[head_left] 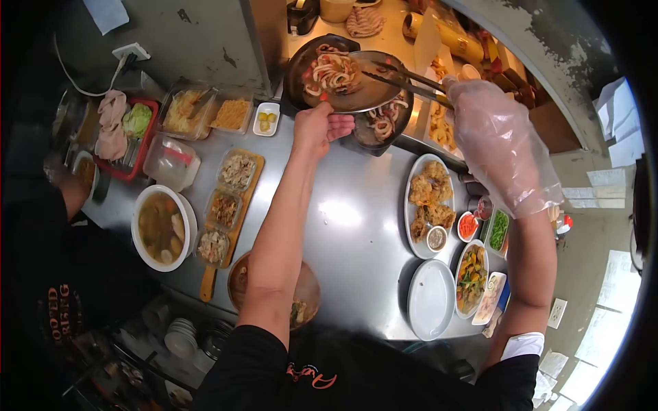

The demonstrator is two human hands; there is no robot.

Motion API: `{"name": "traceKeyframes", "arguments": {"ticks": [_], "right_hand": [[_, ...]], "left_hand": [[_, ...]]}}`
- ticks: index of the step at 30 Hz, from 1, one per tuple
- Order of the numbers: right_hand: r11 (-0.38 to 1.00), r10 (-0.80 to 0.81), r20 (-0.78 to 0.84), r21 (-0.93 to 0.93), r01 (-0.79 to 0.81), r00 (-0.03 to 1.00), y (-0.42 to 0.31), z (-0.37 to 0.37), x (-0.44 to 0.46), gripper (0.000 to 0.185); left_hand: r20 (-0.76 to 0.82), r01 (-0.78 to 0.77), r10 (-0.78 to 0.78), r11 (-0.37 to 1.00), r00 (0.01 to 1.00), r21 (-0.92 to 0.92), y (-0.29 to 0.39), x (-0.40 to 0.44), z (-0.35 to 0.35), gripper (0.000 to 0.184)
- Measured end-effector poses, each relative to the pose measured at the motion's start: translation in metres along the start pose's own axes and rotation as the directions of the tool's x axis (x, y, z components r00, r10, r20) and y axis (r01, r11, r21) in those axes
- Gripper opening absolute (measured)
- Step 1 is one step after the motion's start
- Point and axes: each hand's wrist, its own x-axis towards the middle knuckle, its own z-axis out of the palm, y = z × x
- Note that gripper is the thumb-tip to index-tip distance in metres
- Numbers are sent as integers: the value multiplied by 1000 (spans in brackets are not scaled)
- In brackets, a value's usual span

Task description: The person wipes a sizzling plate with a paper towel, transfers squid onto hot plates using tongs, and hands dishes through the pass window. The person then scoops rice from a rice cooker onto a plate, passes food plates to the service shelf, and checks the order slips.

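Note:
My left hand [319, 130], bare, grips the near edge of a round metal pan [373, 96], its fingers passing under the pan. Sauced squid rings and strips [332, 74] lie in the tilted pan, above two dark skillets. More squid [385, 122] is in the right skillet [369, 140]; the left skillet [293, 74] is partly covered by the pan. In a clear plastic glove, my right hand [480, 113] is closed around black tongs [413, 85], whose tips reach over the pan.
Fried chicken on an oval plate [416, 240], a bare white plate [431, 300] and a vegetable dish [471, 281] stand right. Left are a soup bowl [188, 212], a wooden board [208, 284] with containers, and a red tray [147, 154]. Another person's hand [65, 181] shows far left.

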Motion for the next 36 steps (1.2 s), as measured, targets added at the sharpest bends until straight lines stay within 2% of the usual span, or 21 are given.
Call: {"name": "traceKeyframes", "arguments": {"ticks": [1, 4, 7, 8, 10, 13, 16, 19, 22, 28, 31, 36], "right_hand": [[999, -30, 30, 24, 30, 999, 4, 1, 6, 20], [984, -143, 51, -99, 147, 988, -7, -5, 24, 18], [985, -136, 212, -75, 154, 968, -19, 12, 48, 15], [989, -116, 220, -66, 133, 969, -23, 17, 54, 15], [995, -80, 233, -45, 92, 969, -30, 29, 65, 14], [992, -110, 205, -33, 119, 973, -31, 46, 74, 17], [993, -23, 246, -110, 51, 969, -22, 45, 78, 18], [989, -84, 149, -106, 100, 985, -13, 37, 74, 18], [980, -10, 310, -188, 72, 951, -18, 44, 85, 17], [992, -72, 184, -88, 90, 980, -9, 81, 99, 16], [983, 82, 249, -180, -38, 965, -5, 76, 97, 16], [994, -40, 197, -93, 59, 980, -27, 31, 74, 16]], "left_hand": [[10, 2, -1, 1000, 1000, -6, 0, 0, 0, 29], [3, 10, -10, 999, 1000, -36, 3, -2, 2, 27], [6, 19, -19, 999, 1000, -37, 4, -4, 5, 25], [9, 29, -28, 999, 1000, -38, 4, -4, 6, 24], [9, 43, -43, 998, 999, -36, 3, -7, 7, 23], [-16, 66, -66, 997, 998, -50, 3, -16, 10, 22], [-24, 70, -73, 994, 997, -85, 0, -23, 9, 22], [-9, 65, -66, 994, 998, -84, 4, -27, 3, 21], [-12, 68, -69, 995, 998, -76, 6, -29, 4, 21], [-25, 75, -77, 995, 997, -62, 0, -31, 4, 20], [-12, 74, -75, 995, 997, -68, -1, -34, 0, 20], [3, 47, -47, 997, 999, -59, 2, -37, -8, 21]]}}
